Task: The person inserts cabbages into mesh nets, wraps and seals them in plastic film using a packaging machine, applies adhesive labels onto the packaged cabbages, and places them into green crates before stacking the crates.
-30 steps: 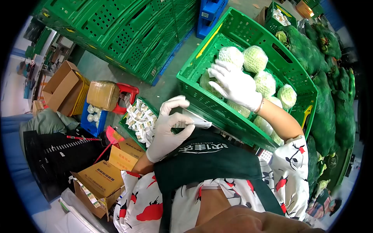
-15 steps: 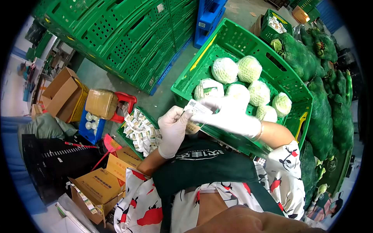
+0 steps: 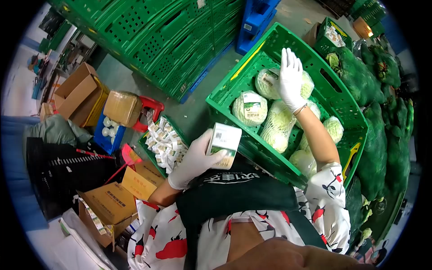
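Observation:
My left hand (image 3: 198, 153), in a white glove, holds a stack of printed labels (image 3: 224, 145) between thumb and fingers, near the dark apron. My gloved right hand (image 3: 291, 78) reaches over the green crate (image 3: 344, 96), its fingers stretched out and held together, above two cabbages at the back. Several net-wrapped cabbages lie in the crate. The front-left cabbage (image 3: 250, 108) bears a label. Another cabbage (image 3: 266, 83), just left of my right hand, has what looks like a label on top. Whether my right palm touches a cabbage cannot be made out.
Stacked green crates (image 3: 157, 49) stand at the upper left. Left of my left hand is a small crate of bundled labels (image 3: 164, 144). Further left are a red stool (image 3: 150, 112), a blue bin (image 3: 108, 135) and cardboard boxes (image 3: 112, 202). Green net sacks (image 3: 382, 144) line the right side.
My right hand went from the cabbages to the labels at my left hand, then back over the crate. My left hand now shows the label stack face up. The labelled cabbage's label has come into clearer view.

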Tool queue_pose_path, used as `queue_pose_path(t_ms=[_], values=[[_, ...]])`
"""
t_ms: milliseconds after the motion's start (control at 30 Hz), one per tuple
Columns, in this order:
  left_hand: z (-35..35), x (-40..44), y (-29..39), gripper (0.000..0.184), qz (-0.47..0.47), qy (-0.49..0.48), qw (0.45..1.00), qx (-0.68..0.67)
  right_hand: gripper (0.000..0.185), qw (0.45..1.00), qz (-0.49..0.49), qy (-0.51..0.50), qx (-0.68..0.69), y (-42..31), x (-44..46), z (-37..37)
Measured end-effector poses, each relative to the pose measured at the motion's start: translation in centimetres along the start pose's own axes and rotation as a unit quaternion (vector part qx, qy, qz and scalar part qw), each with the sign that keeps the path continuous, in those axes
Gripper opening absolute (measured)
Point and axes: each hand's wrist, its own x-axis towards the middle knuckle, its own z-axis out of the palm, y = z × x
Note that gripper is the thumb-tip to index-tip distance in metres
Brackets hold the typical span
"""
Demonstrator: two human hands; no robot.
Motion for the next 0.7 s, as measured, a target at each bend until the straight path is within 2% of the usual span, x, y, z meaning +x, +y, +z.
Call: queue_pose_path(t_ms=[33, 67, 100, 133, 167, 200, 233, 267, 300, 333, 367, 400, 433, 500, 533, 567, 633, 700], values=[[0.1, -0.3, 1.3, 0.056, -0.021, -0.001, 1.0, -0.011, 0.097, 0.998, -0.04, 0.04, -0.039, -0.3, -0.1, 0.1], [0.8, -0.5, 1.8, 0.065, 0.018, 0.009, 0.999, -0.044, 0.088, 0.996, -0.07, 0.061, -0.013, -0.4, -0.1, 0.6], [1.0, -0.3, 1.0, 0.065, 0.086, 0.041, 0.995, -0.019, 0.082, 0.989, -0.133, 0.064, -0.007, -0.4, 0.0, 0.5], [0.9, -0.3, 1.1, 0.057, 0.088, 0.031, 0.996, -0.003, 0.076, 0.986, -0.165, 0.034, -0.006, -0.5, 0.0, 0.5], [0.6, -0.5, 1.1, 0.049, 0.086, 0.028, 0.996, 0.013, 0.072, 0.99, -0.138, -0.028, 0.002, -0.5, 0.0, 1.3], [0.3, -0.5, 1.2, 0.039, 0.047, 0.026, 0.998, 0.017, 0.069, 0.988, -0.076, -0.136, 0.024, 1.6, -0.8, 5.1], [0.3, -0.5, 1.2, 0.029, 0.009, 0.02, 1.0, 0.017, 0.069, 0.979, -0.004, -0.179, 0.099, 1.6, -1.0, 5.2], [0.7, -0.3, 0.5, 0.02, 0.148, 0.074, 0.983, 0.081, 0.07, 0.977, -0.052, -0.203, 0.05, 2.1, -0.3, 4.8], [1.0, -0.2, -0.1, 0.01, 0.282, 0.118, 0.94, 0.151, 0.072, 0.977, -0.054, -0.203, 0.023, 1.3, -0.1, 3.7], [1.3, -0.4, 0.6, 0.011, 0.286, 0.118, 0.939, 0.152, 0.074, 0.988, -0.06, -0.139, 0.001, 1.0, -0.5, 3.6], [1.4, -0.4, 1.3, 0.012, 0.295, 0.112, 0.936, 0.154, 0.068, 0.995, -0.068, -0.07, 0.004, 1.6, -0.4, 4.2], [1.3, -0.1, 1.3, 0.011, 0.306, 0.112, 0.933, 0.152, 0.063, 0.985, -0.006, -0.053, 0.167, -0.2, -0.1, 2.2], [1.8, -0.5, 1.8, 0.015, 0.17, 0.097, 0.979, 0.063, 0.058, 0.944, 0.06, -0.041, 0.322, -2.6, -0.2, -1.5], [2.4, 0.6, 0.3, 0.011, 0.298, 0.178, 0.93, 0.124, 0.047, 0.872, 0.08, -0.155, 0.458, -6.6, -0.9, -9.4], [2.5, 0.5, 0.3, 0.01, 0.273, 0.183, 0.936, 0.127, 0.043, 0.778, 0.081, -0.246, 0.573, -7.1, -2.1, -10.5], [2.5, 0.3, 0.4, 0.009, 0.247, 0.184, 0.942, 0.13, 0.041, 0.755, 0.077, -0.334, 0.559, -8.8, -3.2, -13.0], [2.6, 0.2, 1.1, 0.008, 0.207, 0.185, 0.953, 0.124, 0.036, 0.773, 0.014, -0.374, 0.512, -10.5, -5.4, -14.5], [2.1, 0.8, -0.5, 0.018, 0.186, 0.2, 0.948, 0.162, 0.024, 0.804, 0.045, -0.306, 0.508, -10.7, -7.5, -13.5]])
